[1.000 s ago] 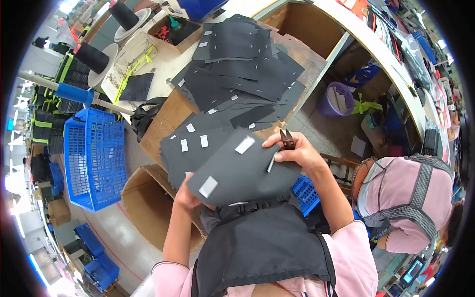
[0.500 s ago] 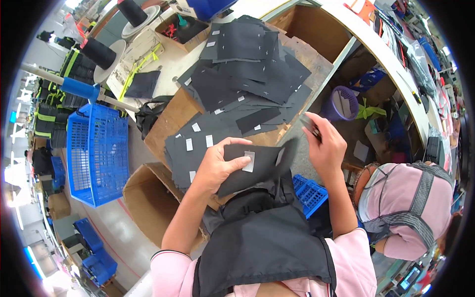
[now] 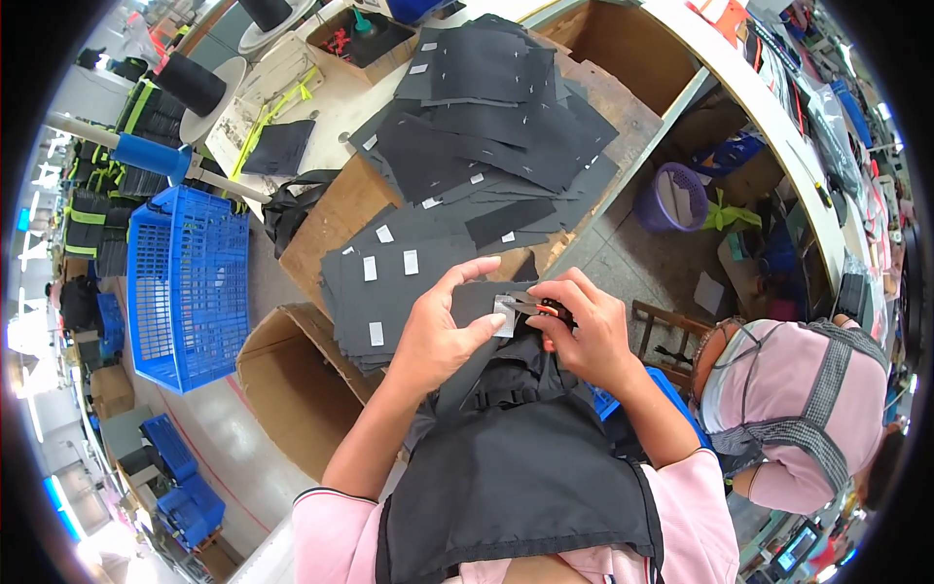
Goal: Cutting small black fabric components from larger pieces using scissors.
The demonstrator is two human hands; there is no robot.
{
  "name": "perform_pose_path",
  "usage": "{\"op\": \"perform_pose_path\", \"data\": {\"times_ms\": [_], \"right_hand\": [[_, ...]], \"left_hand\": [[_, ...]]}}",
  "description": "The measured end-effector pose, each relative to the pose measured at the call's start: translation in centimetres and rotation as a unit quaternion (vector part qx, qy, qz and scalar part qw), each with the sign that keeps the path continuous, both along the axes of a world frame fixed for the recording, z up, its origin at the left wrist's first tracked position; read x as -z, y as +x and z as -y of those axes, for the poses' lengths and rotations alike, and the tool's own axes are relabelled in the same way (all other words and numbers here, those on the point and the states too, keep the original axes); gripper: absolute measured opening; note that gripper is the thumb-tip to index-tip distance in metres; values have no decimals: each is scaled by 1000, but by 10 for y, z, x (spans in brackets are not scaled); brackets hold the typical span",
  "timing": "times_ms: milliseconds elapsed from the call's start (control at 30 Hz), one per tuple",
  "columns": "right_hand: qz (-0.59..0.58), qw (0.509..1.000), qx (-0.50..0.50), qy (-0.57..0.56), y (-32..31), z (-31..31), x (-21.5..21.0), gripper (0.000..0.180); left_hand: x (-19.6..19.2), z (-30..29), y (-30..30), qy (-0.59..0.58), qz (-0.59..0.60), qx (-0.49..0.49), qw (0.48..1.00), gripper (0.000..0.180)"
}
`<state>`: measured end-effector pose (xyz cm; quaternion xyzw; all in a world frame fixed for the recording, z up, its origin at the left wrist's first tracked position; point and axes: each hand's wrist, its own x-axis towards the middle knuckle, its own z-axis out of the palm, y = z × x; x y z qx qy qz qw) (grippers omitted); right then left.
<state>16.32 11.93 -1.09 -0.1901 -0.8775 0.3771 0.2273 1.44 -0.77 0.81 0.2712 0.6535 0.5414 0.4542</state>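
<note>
My left hand holds a dark grey fabric piece above my lap, its thumb beside a white label on the piece. In my right hand is a pair of thread snips with metal blades and orange and black on the handle. The blades reach over the label's upper edge; whether they touch a thread is too small to tell. Part of the held piece hangs down behind my left hand. Beyond my hands, more labelled dark fabric pieces lie in overlapping layers.
A larger heap of dark pieces covers the wooden board. An open cardboard box and a blue plastic basket stand at left. Purple basket sits under the table's right side. Another person is close at right.
My right hand has come left and down to the fabric piece, bringing the snips onto the label. The piece has turned and now hangs lower. My left index finger has lifted away from it.
</note>
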Motion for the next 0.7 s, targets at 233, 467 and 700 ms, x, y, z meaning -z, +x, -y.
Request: {"op": "perform_pose_path", "data": {"times_ms": [233,467,700], "right_hand": [[-20,992,-47,115,0,-8,-3,26],[-16,989,-58,135,3,-7,-7,26],[64,985,-84,-134,-1,-32,4,32]], "left_hand": [[-3,1,-2,-16,-11,41,999,51],[-1,1,-3,-8,-2,34,999,52],[2,4,0,12,-69,99,993,29]]}}
